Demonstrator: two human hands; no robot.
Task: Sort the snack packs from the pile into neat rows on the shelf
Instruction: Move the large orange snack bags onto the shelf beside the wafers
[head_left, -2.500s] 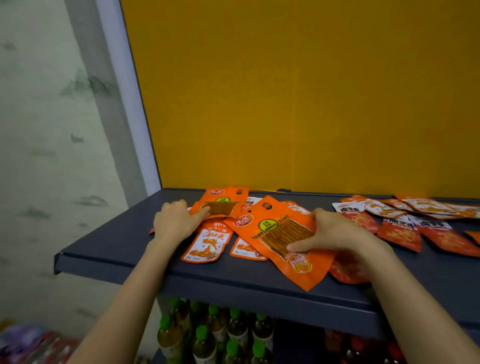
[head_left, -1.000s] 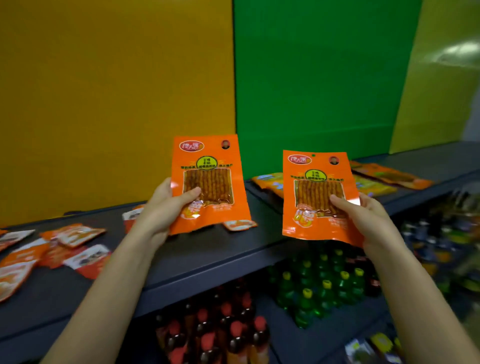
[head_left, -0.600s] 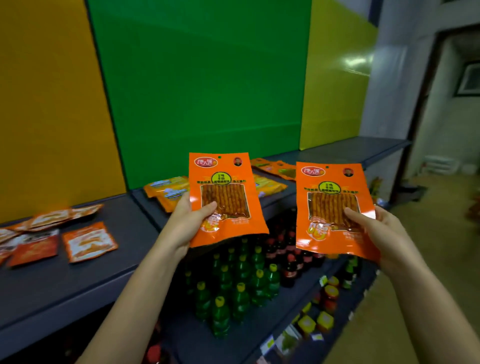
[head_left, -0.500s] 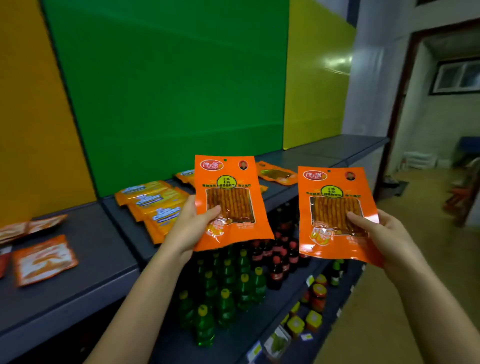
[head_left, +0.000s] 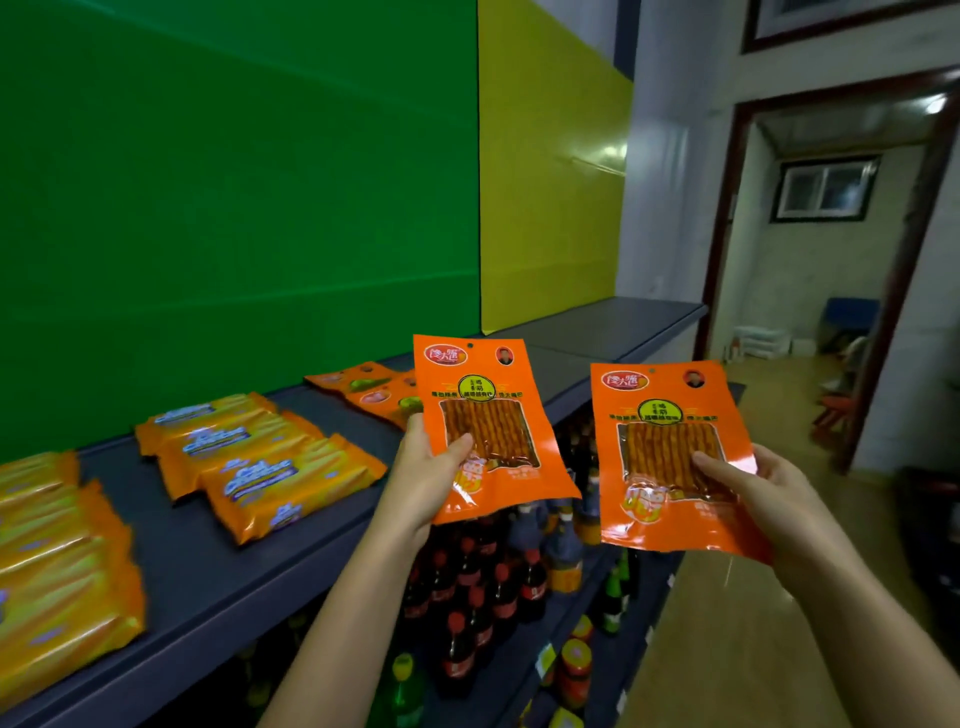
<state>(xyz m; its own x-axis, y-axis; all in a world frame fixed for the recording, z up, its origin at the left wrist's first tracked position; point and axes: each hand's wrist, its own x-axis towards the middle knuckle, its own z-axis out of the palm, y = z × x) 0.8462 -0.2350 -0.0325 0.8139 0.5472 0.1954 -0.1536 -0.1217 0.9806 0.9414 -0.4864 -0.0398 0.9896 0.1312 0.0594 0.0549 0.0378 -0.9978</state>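
Head view: left pack (head_left: 493, 410), right pack (head_left: 667, 415): orange, glossy, clear-windowed, upright.

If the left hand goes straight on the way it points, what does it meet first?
Likely the front edge of the dark grey metal shelf, beside the flat orange packets; depth from the left hand is unclear.

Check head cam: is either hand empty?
No: the left hand grips the left orange pack and the right hand grips the right orange pack, both held up in front of the shelf.
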